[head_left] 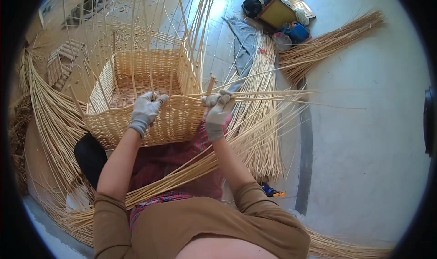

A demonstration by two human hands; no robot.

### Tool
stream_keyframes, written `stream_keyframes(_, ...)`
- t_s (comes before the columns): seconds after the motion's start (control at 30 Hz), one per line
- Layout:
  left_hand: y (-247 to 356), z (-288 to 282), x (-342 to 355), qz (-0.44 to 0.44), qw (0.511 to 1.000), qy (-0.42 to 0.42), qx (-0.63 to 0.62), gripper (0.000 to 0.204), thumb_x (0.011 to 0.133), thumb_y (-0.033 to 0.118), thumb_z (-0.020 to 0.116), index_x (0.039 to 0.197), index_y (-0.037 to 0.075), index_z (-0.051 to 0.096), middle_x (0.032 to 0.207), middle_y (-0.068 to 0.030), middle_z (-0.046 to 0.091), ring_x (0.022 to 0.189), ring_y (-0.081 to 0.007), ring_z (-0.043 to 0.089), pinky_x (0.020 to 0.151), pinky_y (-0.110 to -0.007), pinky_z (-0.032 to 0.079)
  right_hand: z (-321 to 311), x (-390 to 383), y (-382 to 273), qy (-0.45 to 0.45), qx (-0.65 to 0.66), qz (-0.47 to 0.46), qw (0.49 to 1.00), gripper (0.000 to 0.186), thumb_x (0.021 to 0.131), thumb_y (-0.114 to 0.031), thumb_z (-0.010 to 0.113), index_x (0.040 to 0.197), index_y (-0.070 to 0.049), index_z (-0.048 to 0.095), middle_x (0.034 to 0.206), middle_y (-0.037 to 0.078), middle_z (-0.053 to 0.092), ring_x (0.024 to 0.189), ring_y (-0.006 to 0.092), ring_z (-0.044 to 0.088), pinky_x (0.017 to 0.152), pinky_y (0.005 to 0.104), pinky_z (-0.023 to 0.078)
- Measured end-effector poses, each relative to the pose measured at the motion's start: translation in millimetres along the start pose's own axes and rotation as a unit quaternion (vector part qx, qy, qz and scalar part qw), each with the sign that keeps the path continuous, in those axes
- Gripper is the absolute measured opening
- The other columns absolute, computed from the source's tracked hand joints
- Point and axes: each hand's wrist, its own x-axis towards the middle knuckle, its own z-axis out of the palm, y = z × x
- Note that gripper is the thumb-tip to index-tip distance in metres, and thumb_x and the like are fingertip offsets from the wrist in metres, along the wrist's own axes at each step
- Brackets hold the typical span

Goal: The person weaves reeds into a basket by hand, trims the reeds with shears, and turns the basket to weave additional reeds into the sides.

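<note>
A rectangular wicker basket [175, 122] with woven walls sits over my lap, long upright stakes rising from its rim. My left hand [146, 109], in a pale glove with a grey cuff, is closed on the basket's near rim, fingers pinching at the top of the weave. At the near right corner my right hand [219, 105], also gloved, is closed round several long wicker rods [268, 96] that stretch out to the right. Beside it a short wooden stick [210, 84] stands up from the corner. The tips of my right fingers are partly hidden among the rods.
A loose bundle of rods [173, 181] lies across my lap. Pale wicker bundles [261, 145] rest on the right and more rods [50, 117] on the left. Farther right are a brown bundle [332, 42], a blue container [298, 32] and a grey cloth [241, 40]. Woven pieces [61, 65] lie far left.
</note>
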Motion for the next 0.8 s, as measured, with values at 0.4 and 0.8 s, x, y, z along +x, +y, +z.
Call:
stream_keyframes(0.4,10.8,2.6,19.4,0.085,0.990,0.089,-0.072,0.034,0.091,0.037,0.073,0.107,0.008,0.061,0.077,-0.0052,0.065,0.062,-0.0142,0.055,0.060,-0.033,0.048,9.9,19.0,-60.2,0.155,-0.154,0.112,0.969,0.026,0.096,-0.001,0.061,0.118,-0.010,0.050,0.092,0.006,0.066,0.079,0.0149,0.068,0.051,0.0223,0.051)
stream_keyframes(0.8,30.6,109.1,4.7,0.129,0.985,0.062,0.092,0.045,0.098,0.047,0.060,0.081,0.006,0.064,0.068,-0.0197,0.060,0.060,-0.0363,0.055,0.060,-0.044,0.045,69.0,181.5,-14.3,-0.319,-0.489,-0.026,0.811,0.040,0.089,0.009,0.056,0.126,-0.006,0.052,0.091,0.004,0.061,0.089,0.0170,0.064,0.079,0.0294,0.054)
